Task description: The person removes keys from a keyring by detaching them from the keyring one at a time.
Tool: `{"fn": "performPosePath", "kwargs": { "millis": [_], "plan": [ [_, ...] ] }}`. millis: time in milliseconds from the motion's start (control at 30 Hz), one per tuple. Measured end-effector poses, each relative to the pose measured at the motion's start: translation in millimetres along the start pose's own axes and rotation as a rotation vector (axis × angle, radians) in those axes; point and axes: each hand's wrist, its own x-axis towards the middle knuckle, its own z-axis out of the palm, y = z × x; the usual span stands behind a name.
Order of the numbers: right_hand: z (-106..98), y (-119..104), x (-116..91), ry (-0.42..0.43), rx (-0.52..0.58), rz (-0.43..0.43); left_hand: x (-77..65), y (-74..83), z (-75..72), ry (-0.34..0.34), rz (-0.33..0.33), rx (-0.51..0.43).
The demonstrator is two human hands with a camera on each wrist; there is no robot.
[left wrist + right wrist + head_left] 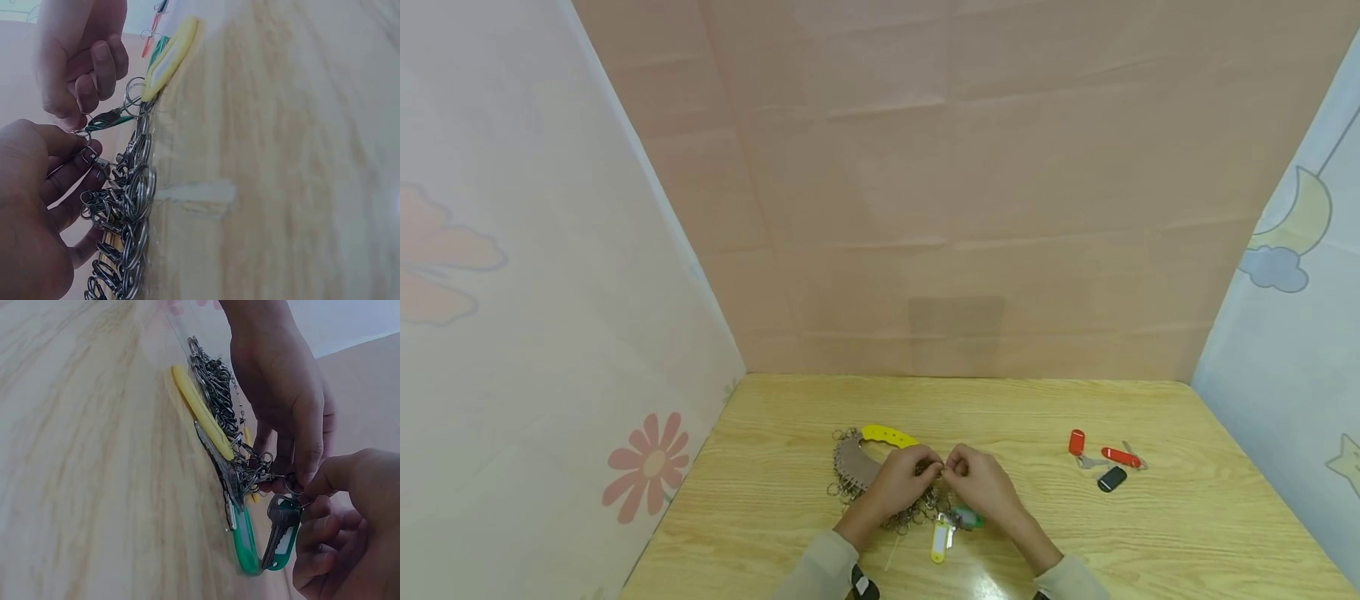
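Note:
A curved grey-brown key holder (853, 464) with a yellow grip (887, 435) lies on the table, many metal rings and clasps (128, 206) along its edge. Over its right end my left hand (904, 477) pinches a small metal ring or clasp; the fingers hide part of it. Close beside it, my right hand (983, 483) pinches a split ring (302, 502) carrying a key (282, 519) and a green key tag (288, 549). The fingertips of both hands nearly meet. Below them lie a yellow key tag (938, 542), another green tag (245, 547) and keys (219, 464).
At the table's right lie two red key tags, an upright one (1077, 442) and a slanted one (1121, 457), with keys, and a black key tag (1112, 479). A thin pale strip (892, 552) lies nearer me. Fabric walls (955, 208) surround the wooden table (760, 500).

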Motion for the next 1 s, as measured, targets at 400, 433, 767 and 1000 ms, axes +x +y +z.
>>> {"fn": "performPosePath", "kwargs": {
  "millis": [400, 433, 767, 1000],
  "plan": [
    [-4.4, 0.6, -2.6, -0.024, 0.08, -0.027, 2.9, -2.6, 1.1, 0.013, -0.002, 0.016],
    [-4.2, 1.1, -2.6, -0.027, 0.074, -0.026, 2.6, -2.6, 1.0, 0.013, -0.003, 0.014],
    [-3.4, 1.7, -1.5, -0.043, 0.055, -0.003, -0.2, -2.6, 0.4, 0.001, -0.022, -0.003],
    [-2.1, 1.1, -2.0, -0.04, 0.068, 0.012, -0.5, -3.2, -0.9, -0.007, -0.017, -0.025]
  ]
}}
